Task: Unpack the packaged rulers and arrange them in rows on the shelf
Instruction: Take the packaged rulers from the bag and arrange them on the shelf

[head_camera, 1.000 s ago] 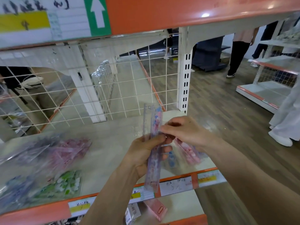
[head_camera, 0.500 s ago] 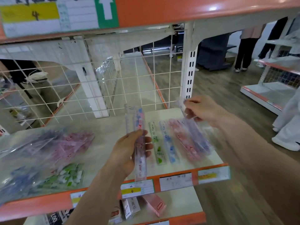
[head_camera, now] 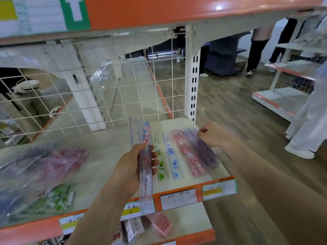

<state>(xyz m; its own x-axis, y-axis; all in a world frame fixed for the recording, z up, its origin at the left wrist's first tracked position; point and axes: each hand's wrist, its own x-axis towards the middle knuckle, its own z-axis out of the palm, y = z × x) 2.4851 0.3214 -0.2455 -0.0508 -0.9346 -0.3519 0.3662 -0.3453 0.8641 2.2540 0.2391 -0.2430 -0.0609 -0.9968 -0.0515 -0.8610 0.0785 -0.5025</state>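
My left hand [head_camera: 134,167] grips a clear packet of rulers [head_camera: 145,167] upright over the front of the shelf [head_camera: 106,156]. On the shelf's right part lie a green ruler [head_camera: 160,165], a blue ruler [head_camera: 172,161], a pink stack [head_camera: 189,156] and a purple ruler stack [head_camera: 205,149], side by side. My right hand [head_camera: 212,135] rests on the far end of the purple stack, fingers curled on it. Plastic bags of packaged rulers lie at the left: pink [head_camera: 62,163] and green [head_camera: 53,200].
A white wire grid [head_camera: 88,96] backs the shelf, and a white upright post [head_camera: 192,82] stands at its right rear corner. An orange shelf edge [head_camera: 177,11] hangs overhead. Boxes [head_camera: 159,225] sit on the lower shelf. People stand in the aisle at right [head_camera: 307,124].
My right hand left the packet, carried a ruler to the right and lowered onto the purple stack. My left hand keeps holding the packet upright.
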